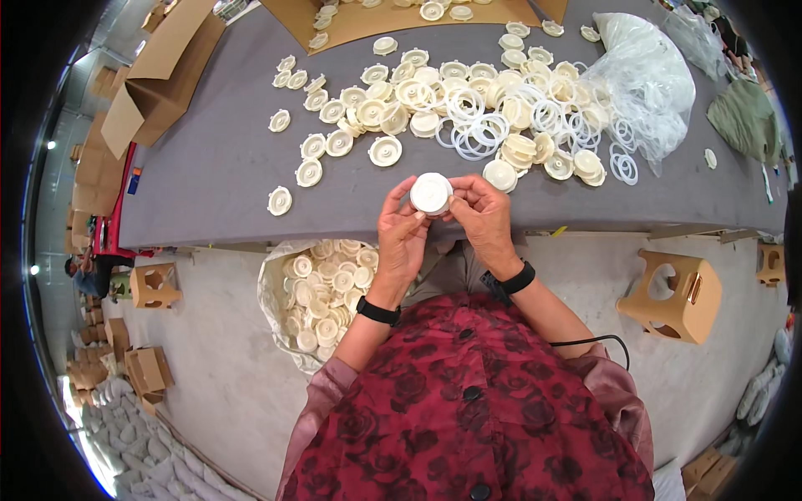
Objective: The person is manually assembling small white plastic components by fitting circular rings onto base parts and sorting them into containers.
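A round white plastic cap (431,193) is held between both hands just over the table's near edge. My left hand (401,224) is closed on its left side, with the thumb at the lower rim. On the other side, my right hand (483,215) pinches the cap's right rim. Whether a ring sits on the cap is too small to tell. Beyond the hands, many loose cream caps (385,151) are spread and heaped on the grey table (217,150). Thin translucent rings (489,129) lie among and over them.
An open cardboard box (368,33) with caps stands at the far edge. At the far right lies a clear plastic bag (639,79). Below the table, left of me, sits a white sack (271,288) full of caps. Brown stools (672,292) stand on the floor either side.
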Demonstrator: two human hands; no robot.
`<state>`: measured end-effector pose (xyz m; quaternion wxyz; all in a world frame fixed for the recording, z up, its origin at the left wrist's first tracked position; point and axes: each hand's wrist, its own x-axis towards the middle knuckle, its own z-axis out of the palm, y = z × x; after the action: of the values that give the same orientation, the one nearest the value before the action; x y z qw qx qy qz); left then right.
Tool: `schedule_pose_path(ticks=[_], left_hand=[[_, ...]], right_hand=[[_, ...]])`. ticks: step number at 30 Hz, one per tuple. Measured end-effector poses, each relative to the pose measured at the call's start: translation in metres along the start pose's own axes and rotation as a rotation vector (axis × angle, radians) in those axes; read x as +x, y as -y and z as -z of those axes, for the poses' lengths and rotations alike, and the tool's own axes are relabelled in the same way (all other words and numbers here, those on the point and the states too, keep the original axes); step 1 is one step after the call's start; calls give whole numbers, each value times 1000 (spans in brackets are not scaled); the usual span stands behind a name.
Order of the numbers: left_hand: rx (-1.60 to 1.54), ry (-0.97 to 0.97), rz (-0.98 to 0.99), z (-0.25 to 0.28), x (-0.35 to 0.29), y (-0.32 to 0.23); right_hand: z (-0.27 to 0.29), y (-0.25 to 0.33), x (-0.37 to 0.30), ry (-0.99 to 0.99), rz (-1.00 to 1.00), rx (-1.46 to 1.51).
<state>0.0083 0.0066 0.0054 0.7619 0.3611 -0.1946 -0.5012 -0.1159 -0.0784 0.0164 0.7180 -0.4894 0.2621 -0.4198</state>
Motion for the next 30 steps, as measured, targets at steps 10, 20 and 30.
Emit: schedule_pose_path(ticks=[10, 20, 30], left_hand=[[8, 127, 7, 15, 0, -8], [376, 390, 61, 25, 6, -42], [1069, 527, 88, 1, 21, -66]], right_hand=[[10, 14, 4, 140, -36, 23], [23, 29, -2, 362, -100, -123], [10, 17, -5, 366, 85, -417]])
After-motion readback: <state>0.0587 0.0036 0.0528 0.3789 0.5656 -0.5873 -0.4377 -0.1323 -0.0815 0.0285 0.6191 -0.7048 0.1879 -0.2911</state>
